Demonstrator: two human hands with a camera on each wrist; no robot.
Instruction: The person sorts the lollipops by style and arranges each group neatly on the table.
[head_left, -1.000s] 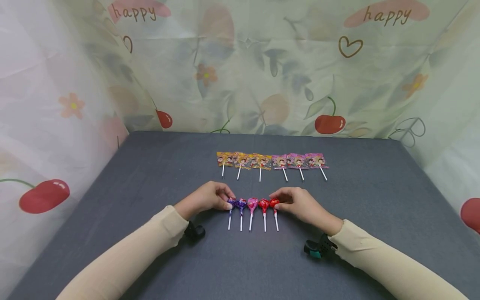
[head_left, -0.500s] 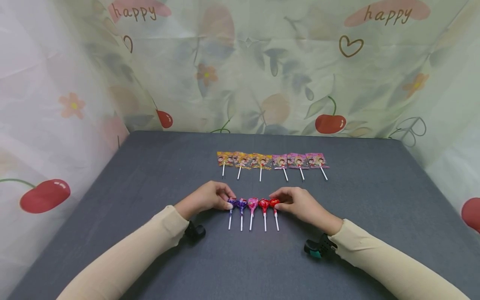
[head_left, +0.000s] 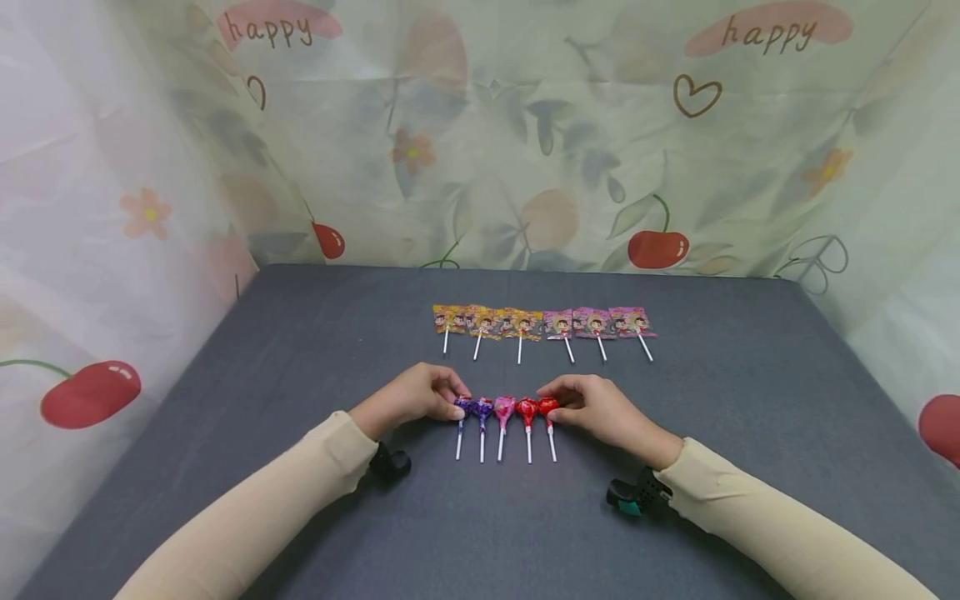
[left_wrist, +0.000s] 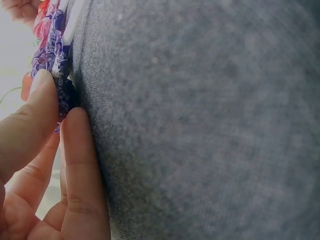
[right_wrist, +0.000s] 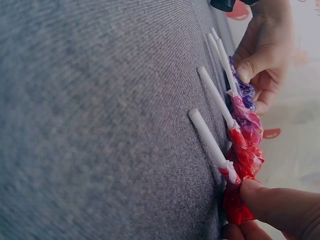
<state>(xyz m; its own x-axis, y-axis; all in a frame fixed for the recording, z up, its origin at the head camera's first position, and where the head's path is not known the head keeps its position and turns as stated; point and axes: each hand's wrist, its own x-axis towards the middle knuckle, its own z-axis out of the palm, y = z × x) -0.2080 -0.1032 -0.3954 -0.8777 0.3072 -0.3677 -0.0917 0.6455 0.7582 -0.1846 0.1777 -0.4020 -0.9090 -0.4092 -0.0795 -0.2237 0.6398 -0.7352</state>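
In the head view, a row of wrapped lollipops lies on the grey table with sticks toward me. My left hand [head_left: 420,396] pinches the head of the leftmost purple lollipop [left_wrist: 62,95] between thumb and fingers. A second purple lollipop [head_left: 482,410] lies beside it. The pink lollipop [head_left: 504,408] sits mid-row, followed by a red lollipop [head_left: 527,410]. At the right end, my right hand [head_left: 600,408] pinches the outer red lollipop [right_wrist: 235,205] by its wrapped head. The lollipop heads lie close together, and fingers partly cover the two end ones.
Farther back lies a second row of lollipops in flat packets: yellow packets [head_left: 486,322] at left, pink-purple packets [head_left: 592,322] at right. The grey table [head_left: 480,533] extends all around. Patterned fabric [head_left: 495,150] hangs behind and at both sides.
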